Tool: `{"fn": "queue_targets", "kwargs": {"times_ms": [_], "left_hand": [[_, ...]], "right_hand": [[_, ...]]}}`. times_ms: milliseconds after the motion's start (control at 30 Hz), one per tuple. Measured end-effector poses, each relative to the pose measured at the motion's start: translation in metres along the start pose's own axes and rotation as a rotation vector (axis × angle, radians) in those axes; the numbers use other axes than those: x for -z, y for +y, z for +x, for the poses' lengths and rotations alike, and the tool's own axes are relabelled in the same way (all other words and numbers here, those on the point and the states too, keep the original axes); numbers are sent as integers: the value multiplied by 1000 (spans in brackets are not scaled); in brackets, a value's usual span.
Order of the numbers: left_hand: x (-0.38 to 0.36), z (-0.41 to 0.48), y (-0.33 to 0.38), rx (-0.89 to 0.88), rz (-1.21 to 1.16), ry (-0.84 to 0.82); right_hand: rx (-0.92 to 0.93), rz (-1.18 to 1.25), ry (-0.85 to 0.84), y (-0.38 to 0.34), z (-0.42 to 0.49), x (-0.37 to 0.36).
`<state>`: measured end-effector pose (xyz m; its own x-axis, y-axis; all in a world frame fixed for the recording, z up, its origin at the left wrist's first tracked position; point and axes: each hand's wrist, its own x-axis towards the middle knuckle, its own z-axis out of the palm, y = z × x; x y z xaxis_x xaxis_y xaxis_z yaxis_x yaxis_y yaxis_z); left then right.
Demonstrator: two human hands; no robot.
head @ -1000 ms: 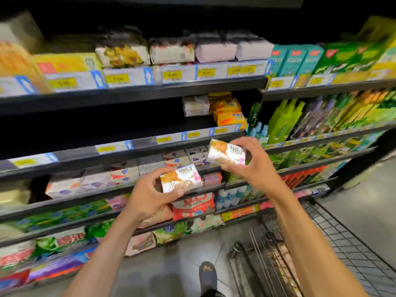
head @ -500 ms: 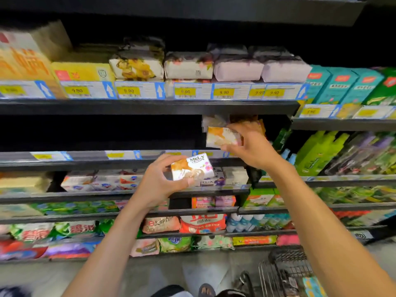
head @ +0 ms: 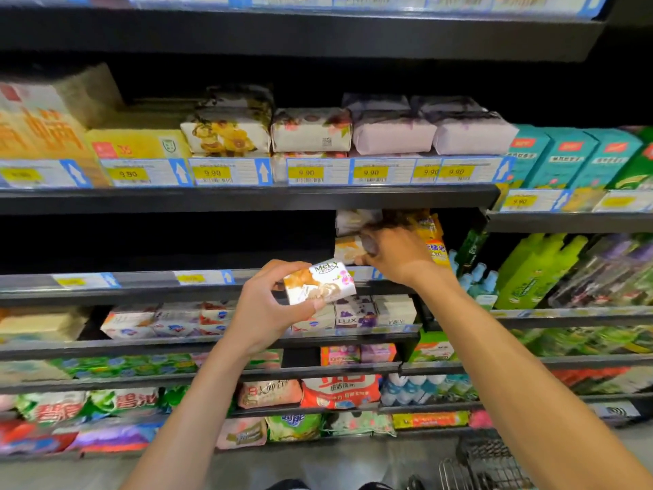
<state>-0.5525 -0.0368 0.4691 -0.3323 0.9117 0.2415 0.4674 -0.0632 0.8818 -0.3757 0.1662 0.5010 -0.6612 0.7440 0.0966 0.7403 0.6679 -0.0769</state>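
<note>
Gripping MeLy soap pack (head: 318,282) w/ L hand (head: 263,313); R hand (head: 395,256) clamped on 2nd pack (head: 348,249) on shelf (head: 141,291); tags (head: 305,172) read 9.90.

Head view: 1 wide-angle camera worn on the person's head, at close range to the shelves (head: 247,199). It faces them almost square on, tilted slightly down. The lens bows the shelf edges toward the frame's sides. Both forearms enter from the bottom edge, with the left hand (head: 263,313) and right hand (head: 399,256) near centre. The floor (head: 318,461) and cart (head: 487,461) line the bottom edge.
</note>
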Motion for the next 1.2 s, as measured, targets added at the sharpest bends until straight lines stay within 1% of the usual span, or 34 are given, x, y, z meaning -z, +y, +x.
{"fn": "queue_targets", "kwargs": {"times_ms": [133,267,433,600,667,867,933,967,1000,1033,1067,1100,1133,1167,1200], "left_hand": [[2,2,-5,-5,7,-2],[1,4,-13,-15,8,19],[0,7,-16,-43,42,8],[1,13,-19,-59,4,5],[1,16,-20,-67,13,-1],[1,27,-19,-81,47,-18],[2,29,-19,-79,45,-25],[2,30,-19,-80,48,-26],[3,31,-19,-82,56,-28],[4,31,-18,-86,67,-31],[4,32,-18,-91,76,-37],[4,33,-17,-95,81,-44],[4,34,-16,-98,85,-50],[3,36,-15,-96,89,-54],[2,37,-14,-89,86,-56]], "right_hand": [[-27,63,5,4,2,-4],[-31,41,55,5,5,-6],[-81,83,90,3,11,-10],[-111,62,155,-1,15,-16],[-110,55,157,0,16,-16],[-104,53,89,-1,19,-13],[-106,20,110,0,14,-12],[-102,6,150,1,9,-12],[-83,40,207,1,2,-12],[-45,152,264,0,-8,-12],[11,324,308,-2,-19,-12],[66,499,308,-6,-30,-10],[114,626,244,-10,-41,-6],[154,697,148,-14,-49,-2],[186,716,62,-17,-54,1]]}}
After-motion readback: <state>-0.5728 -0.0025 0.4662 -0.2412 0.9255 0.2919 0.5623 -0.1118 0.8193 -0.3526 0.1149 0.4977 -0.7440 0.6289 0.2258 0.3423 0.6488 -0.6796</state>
